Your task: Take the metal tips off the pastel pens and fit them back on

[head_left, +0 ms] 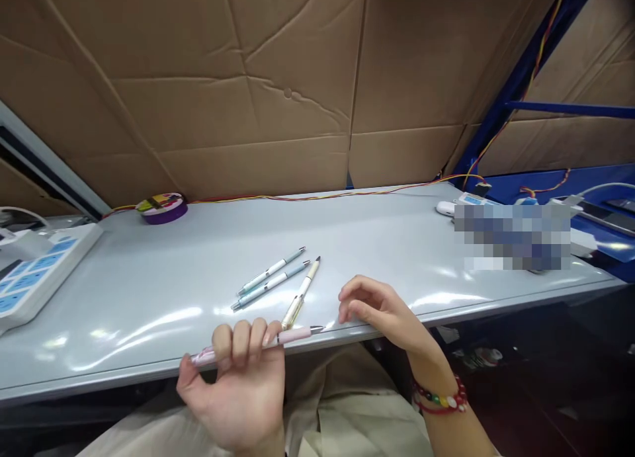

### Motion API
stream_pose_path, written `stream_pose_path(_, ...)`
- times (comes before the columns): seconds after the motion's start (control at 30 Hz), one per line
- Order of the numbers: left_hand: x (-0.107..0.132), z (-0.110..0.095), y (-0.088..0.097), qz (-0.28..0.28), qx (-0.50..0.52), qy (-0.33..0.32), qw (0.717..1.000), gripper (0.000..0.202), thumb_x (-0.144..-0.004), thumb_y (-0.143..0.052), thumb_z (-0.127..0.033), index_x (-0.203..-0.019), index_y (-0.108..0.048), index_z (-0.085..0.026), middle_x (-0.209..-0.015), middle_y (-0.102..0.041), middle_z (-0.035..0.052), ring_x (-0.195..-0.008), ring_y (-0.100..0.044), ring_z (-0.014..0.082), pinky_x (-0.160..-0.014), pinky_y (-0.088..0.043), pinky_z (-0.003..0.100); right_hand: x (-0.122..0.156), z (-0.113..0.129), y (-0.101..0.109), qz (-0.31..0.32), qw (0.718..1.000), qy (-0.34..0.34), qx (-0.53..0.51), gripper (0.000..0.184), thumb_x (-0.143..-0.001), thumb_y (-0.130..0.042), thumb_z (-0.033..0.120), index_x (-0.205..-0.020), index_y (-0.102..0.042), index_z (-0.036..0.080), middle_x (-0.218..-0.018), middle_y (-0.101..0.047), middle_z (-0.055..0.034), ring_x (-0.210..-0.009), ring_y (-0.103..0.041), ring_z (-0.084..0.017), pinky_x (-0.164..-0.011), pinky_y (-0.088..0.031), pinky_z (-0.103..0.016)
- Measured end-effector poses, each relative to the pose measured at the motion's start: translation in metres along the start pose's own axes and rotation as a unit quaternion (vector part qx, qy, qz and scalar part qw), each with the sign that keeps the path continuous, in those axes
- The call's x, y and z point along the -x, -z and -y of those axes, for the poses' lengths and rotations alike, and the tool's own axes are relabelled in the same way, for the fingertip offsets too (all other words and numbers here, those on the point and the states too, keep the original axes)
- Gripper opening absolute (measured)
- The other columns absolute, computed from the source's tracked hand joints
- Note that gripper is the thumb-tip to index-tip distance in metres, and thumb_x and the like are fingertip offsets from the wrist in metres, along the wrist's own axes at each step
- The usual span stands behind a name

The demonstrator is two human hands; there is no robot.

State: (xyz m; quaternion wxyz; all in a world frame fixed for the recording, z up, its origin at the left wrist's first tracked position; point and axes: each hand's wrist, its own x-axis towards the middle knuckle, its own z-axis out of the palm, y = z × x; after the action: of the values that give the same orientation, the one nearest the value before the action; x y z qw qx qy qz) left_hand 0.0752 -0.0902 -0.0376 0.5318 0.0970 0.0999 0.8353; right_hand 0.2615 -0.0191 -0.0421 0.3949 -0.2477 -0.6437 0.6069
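My left hand [248, 377], palm turned up, is closed around a pink pen [296, 334] at the table's front edge. The pen's dark tip points right, and my thumb presses its other end. Over the table to the right, my right hand [374, 308] holds nothing; its fingers are loosely curled and apart from the thumb. Between and beyond the hands lie a cream pen [303, 290] with a gold clip, a light blue pen [270, 285] and a pale green-blue pen [268, 273], all slanting up to the right. The cream pen's lower end comes close to my left fingers.
A white power strip [54, 265] stands at the left, and a purple roll of tape [166, 212] sits near the back. Thin red and yellow wires [297, 198] run along the rear edge under a cardboard wall [238, 86]. A blurred-out item [516, 235] lies at the right.
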Motion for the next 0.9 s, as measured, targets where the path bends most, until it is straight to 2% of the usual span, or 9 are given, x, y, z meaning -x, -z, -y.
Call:
stream_pose_path(0.13, -0.008, -0.012, 0.015, -0.002, 0.012, -0.049, 0.999, 0.041, -0.069, -0.049, -0.035, -0.050, -0.016, -0.018, -0.045, -0.011, -0.0061, -0.039, -0.013, 0.0088, -0.043, -0.036, 0.022, 0.000, 0.000, -0.001, -0.006, 1.000, -0.002, 0.011, 0.013, -0.089, -0.055, 0.031, -0.091, -0.058, 0.018, -0.073, -0.063, 0.0000, -0.071, -0.061, -0.012, -0.069, -0.047, -0.025)
stream_pose_path(0.27, -0.010, -0.018, 0.020, -0.014, 0.005, -0.070, 0.997, 0.044, -0.068, -0.046, -0.039, -0.048, -0.014, -0.018, -0.043, -0.006, -0.0063, -0.037, -0.006, 0.0082, -0.039, -0.032, 0.023, -0.001, 0.001, -0.001, -0.008, 1.000, -0.011, 0.027, 0.014, -0.089, -0.055, 0.031, -0.089, -0.059, 0.018, -0.073, -0.062, -0.0001, -0.071, -0.060, -0.012, -0.069, -0.047, -0.025)
stream_pose_path(0.47, -0.008, -0.017, 0.016, -0.038, -0.006, -0.087, 0.995, 0.041, -0.066, -0.043, -0.038, -0.047, -0.013, -0.017, -0.042, -0.004, -0.0057, -0.037, -0.003, 0.0087, -0.038, -0.029, 0.023, -0.001, 0.002, -0.002, -0.011, 0.999, -0.015, 0.045, 0.014, -0.089, -0.054, 0.031, -0.088, -0.059, 0.018, -0.074, -0.061, 0.0003, -0.072, -0.060, -0.012, -0.069, -0.047, -0.024)
stream_pose_path(0.6, -0.009, -0.017, 0.019, -0.027, -0.021, -0.087, 0.996, 0.043, -0.064, -0.044, -0.041, -0.047, -0.012, -0.017, -0.042, -0.004, -0.0057, -0.037, -0.004, 0.0085, -0.038, -0.030, 0.024, -0.002, 0.003, -0.003, -0.009, 0.998, -0.015, 0.064, 0.014, -0.089, -0.053, 0.032, -0.088, -0.059, 0.018, -0.075, -0.062, 0.0000, -0.073, -0.061, -0.012, -0.069, -0.047, -0.024)
stream_pose_path(0.7, -0.009, -0.017, 0.020, -0.009, -0.025, -0.091, 0.996, 0.040, -0.063, -0.044, -0.037, -0.046, -0.013, -0.017, -0.042, -0.004, -0.0054, -0.037, -0.004, 0.0087, -0.039, -0.031, 0.024, -0.002, 0.003, -0.003, -0.008, 0.997, -0.019, 0.075, 0.015, -0.090, -0.052, 0.032, -0.088, -0.058, 0.018, -0.075, -0.062, -0.0003, -0.074, -0.061, -0.013, -0.070, -0.047, -0.024)
stream_pose_path(0.9, -0.006, -0.016, 0.017, -0.023, -0.007, -0.091, 0.996, 0.042, -0.070, -0.039, -0.042, -0.048, -0.013, -0.017, -0.043, -0.006, -0.0053, -0.038, -0.005, 0.0091, -0.040, -0.032, 0.023, -0.001, 0.005, -0.005, -0.010, 0.995, -0.023, 0.100, 0.016, -0.090, -0.051, 0.033, -0.088, -0.057, 0.018, -0.076, -0.062, -0.0009, -0.075, -0.061, -0.013, -0.070, -0.047, -0.024)
